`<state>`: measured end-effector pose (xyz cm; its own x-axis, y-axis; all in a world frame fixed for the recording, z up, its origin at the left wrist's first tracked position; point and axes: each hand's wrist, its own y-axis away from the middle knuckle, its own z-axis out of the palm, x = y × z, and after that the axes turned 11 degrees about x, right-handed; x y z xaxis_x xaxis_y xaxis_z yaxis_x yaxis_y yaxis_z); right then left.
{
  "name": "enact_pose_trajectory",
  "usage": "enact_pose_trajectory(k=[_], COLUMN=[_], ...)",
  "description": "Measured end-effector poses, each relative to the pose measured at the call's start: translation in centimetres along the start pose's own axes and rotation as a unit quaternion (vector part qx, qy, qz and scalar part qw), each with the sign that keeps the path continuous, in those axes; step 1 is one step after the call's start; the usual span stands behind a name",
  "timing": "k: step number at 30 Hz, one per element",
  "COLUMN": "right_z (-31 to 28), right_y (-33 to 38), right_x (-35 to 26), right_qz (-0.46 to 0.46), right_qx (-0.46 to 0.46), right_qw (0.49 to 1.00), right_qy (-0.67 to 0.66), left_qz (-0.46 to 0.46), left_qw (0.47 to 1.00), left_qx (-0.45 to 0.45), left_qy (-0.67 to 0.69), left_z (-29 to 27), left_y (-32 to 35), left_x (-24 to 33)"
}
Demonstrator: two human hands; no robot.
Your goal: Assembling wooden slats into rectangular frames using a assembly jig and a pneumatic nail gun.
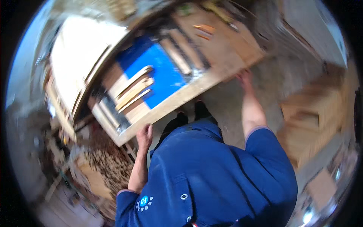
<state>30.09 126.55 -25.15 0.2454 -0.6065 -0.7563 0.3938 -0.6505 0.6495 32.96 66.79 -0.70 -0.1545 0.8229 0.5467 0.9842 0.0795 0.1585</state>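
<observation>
A wooden workbench [172, 104] stands in front of me, slanting across the view with its right end farther away. My left hand [144, 137] is at its near edge, close to the left corner, with the fingers curled against the wood. Farther right, my right hand [245, 76] reaches the underside of the same edge; its fingers are smeared by motion. A blue sheet [162, 77] lies on the bench top. Several pale wooden strips [134, 92] rest partly over the sheet's left side. Two longer strips [176, 56] lie on dark bases to its right.
A large white panel [83, 56] is beyond the bench on the left. Wooden boxes [306, 117] stand on the floor at the right. A heap of wood pieces [107, 166] lies at the lower left. Small orange items [204, 31] are on the bench's far right part.
</observation>
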Motion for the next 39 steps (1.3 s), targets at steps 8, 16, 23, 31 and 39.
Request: enact_pose_trajectory(k=[8, 16, 23, 31, 39], right_z=[-0.4, -4.9, -4.1, -5.3, -1.5], right_y=[-2.2, -2.6, 12.4, 27.2, 31.5], right_x=[-0.7, -3.5, -5.5, -3.0, -1.4], right_qz=[0.099, 0.058, 0.055, 0.030, -0.215], right_qx=[-0.038, 0.014, -0.017, 0.065, -0.022], right_qw=[0.992, 0.961, 0.921, 0.894, 0.805], right_qy=[0.063, 0.270, 0.385, 0.442, 0.552], left_qz=[-0.056, -0.037, -0.115, -0.141, -0.140], left_qw=[0.995, 0.933, 0.964, 0.973, 0.838], left_qx=[0.086, 0.351, 0.236, 0.075, -0.042], left_qy=[-0.020, 0.062, 0.033, 0.170, 0.525], left_z=[-3.3, -14.7, -19.2, -20.8, -23.9], left_y=[-1.6, -21.2, -40.4, -47.4, -40.8], left_x=[-2.1, -6.8, -11.0, -10.2, -13.8])
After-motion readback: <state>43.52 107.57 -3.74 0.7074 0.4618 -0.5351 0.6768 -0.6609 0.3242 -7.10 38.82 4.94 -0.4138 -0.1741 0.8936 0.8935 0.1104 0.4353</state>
